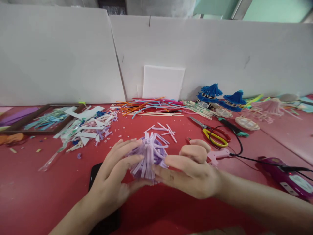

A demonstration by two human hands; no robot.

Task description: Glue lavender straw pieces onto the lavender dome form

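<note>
A small lilac model (149,156), with pale strips fanning down from its top like a thatched roof, is held above the red table. My left hand (117,166) curves around its left side, fingers on top and thumb below. At its right side, the fingertips of my right hand (193,169) press on the strips; exactly what they pinch is hidden. Just beyond the model lie several loose lilac strips (163,130). A pink glue gun (218,155) lies beside my right hand, partly covered by it.
Yellow-and-red-handled scissors (215,137) and a green-and-black tool (233,127) lie right, near a purple power strip (286,178). Blue-roofed models (210,94) stand behind. Coloured strips (151,106) line the back; paper scraps (90,127) lie left. A black phone (95,173) is under my left arm.
</note>
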